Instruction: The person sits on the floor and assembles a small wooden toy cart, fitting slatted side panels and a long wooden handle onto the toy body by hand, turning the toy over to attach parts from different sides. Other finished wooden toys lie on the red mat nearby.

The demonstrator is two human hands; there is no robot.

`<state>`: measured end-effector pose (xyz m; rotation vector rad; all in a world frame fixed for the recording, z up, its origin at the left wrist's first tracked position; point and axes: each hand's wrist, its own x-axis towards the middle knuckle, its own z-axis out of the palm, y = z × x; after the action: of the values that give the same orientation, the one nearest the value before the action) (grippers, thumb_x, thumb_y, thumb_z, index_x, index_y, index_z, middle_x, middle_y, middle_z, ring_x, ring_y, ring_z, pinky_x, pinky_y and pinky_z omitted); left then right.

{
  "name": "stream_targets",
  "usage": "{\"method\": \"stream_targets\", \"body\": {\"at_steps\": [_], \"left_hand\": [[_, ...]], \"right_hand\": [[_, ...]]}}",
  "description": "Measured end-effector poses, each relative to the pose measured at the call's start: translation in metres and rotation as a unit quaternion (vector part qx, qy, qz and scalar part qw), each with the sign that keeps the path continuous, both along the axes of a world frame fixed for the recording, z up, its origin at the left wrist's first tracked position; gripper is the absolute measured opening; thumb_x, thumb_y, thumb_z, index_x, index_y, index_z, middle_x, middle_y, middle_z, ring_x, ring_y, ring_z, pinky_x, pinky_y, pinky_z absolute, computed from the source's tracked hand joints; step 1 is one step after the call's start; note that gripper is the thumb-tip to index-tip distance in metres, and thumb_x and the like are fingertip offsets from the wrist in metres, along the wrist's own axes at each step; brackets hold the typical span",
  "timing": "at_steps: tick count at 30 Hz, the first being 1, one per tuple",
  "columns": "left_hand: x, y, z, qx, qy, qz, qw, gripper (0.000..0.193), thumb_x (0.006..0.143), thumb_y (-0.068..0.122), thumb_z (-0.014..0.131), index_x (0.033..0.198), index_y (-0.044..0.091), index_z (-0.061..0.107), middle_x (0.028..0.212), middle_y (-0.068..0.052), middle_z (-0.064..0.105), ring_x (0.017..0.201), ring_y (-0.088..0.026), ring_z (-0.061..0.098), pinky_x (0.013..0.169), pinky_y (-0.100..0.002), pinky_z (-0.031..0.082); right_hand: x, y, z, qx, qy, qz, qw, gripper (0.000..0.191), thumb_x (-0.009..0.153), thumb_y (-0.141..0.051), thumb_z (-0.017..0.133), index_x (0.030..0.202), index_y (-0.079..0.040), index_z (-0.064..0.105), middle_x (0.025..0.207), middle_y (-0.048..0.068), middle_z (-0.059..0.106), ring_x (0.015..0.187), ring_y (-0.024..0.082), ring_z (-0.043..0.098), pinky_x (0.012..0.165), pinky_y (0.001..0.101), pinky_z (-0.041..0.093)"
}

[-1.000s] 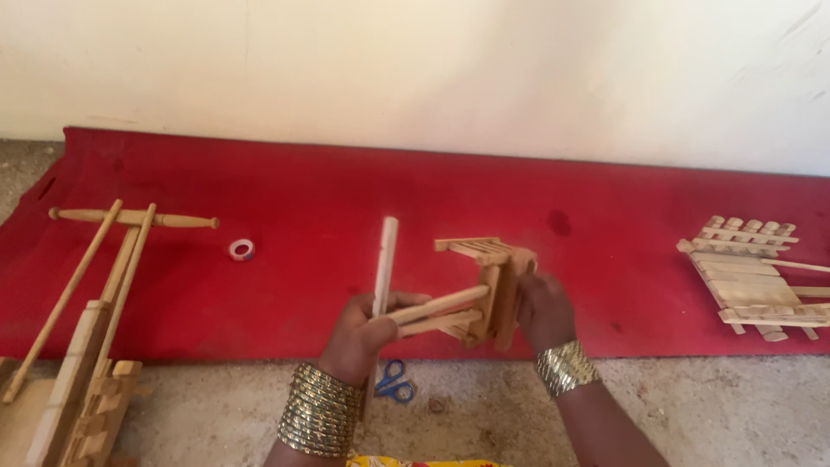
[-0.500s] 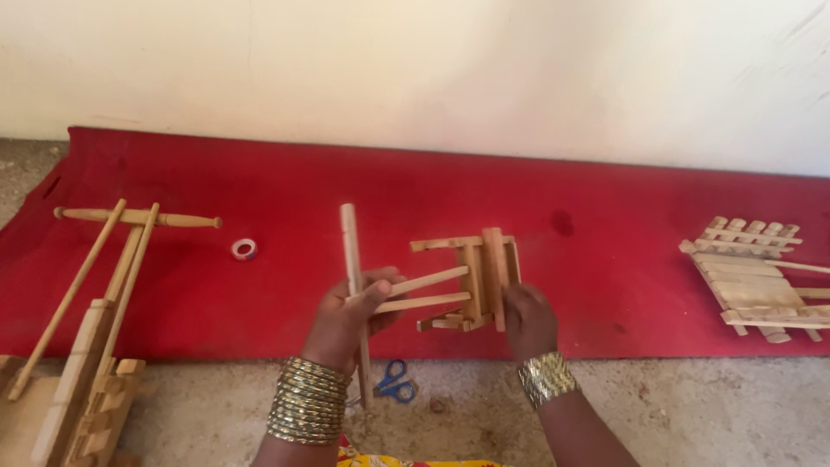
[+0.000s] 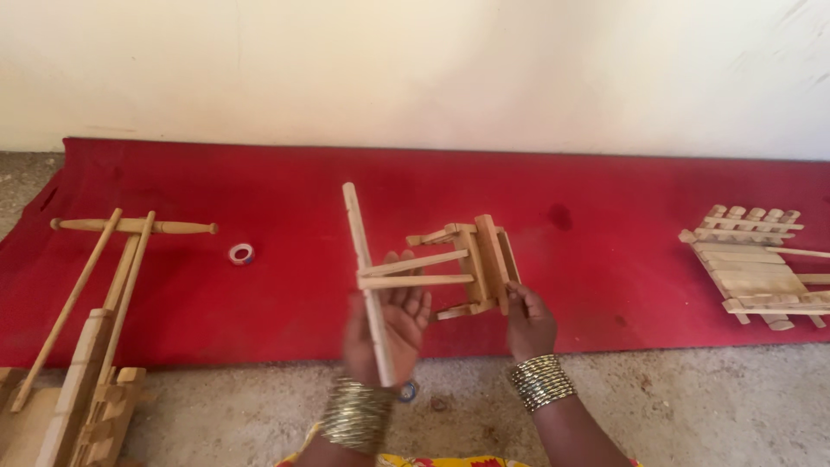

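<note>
Gripping a small wooden frame [image 3: 471, 264], both hands close on it, its long slats running left-right.

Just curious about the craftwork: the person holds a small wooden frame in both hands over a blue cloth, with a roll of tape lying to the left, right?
Not quite: the head view shows the cloth is red, not blue. Both the left hand and right hand hold the wooden frame, and the roll of tape lies to the left.

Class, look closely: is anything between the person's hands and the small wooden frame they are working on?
Nothing visible. The left hand grips a long wooden slat joined to the wooden frame, and the right hand touches the frame's lower edge directly, above the red mat.
</note>
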<state>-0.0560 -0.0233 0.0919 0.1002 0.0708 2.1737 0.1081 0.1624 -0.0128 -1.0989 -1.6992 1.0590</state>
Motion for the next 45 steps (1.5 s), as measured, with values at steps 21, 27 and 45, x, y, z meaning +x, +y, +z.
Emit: {"method": "stream_targets", "body": {"at_steps": [21,27,45], "left_hand": [[-0.012,0.036,-0.087,-0.377,0.322,-0.018,0.868,0.054,0.097,0.012,0.063,0.150,0.008,0.054,0.089,-0.007,0.067,0.075,-0.014,0.061,0.065,-0.032,0.053],[-0.016,0.031,-0.078,-0.377,0.351,-0.042,0.856,0.051,0.093,0.011,0.061,0.144,0.010,0.052,0.097,-0.005,0.074,0.085,-0.014,0.070,0.076,-0.030,0.060],[-0.015,0.032,-0.069,-0.372,0.336,-0.043,0.864,0.049,0.094,0.010,0.062,0.142,0.007,0.053,0.108,-0.008,0.074,0.095,-0.015,0.071,0.083,-0.032,0.060]], "right_hand": [[-0.003,-0.020,0.017,0.362,-0.275,0.072,0.888,0.026,0.081,-0.009,0.068,0.103,-0.014,0.079,0.101,0.008,0.076,0.109,0.033,0.065,0.102,0.0485,0.045],[-0.001,-0.025,0.007,0.385,-0.314,0.060,0.866,0.023,0.083,-0.011,0.068,0.101,-0.019,0.080,0.115,0.000,0.076,0.132,0.033,0.054,0.110,0.0545,0.035],[0.002,-0.017,0.005,0.358,-0.252,0.047,0.898,0.021,0.082,-0.010,0.068,0.100,-0.017,0.077,0.105,0.004,0.077,0.116,0.026,0.064,0.104,0.0477,0.040]]}}
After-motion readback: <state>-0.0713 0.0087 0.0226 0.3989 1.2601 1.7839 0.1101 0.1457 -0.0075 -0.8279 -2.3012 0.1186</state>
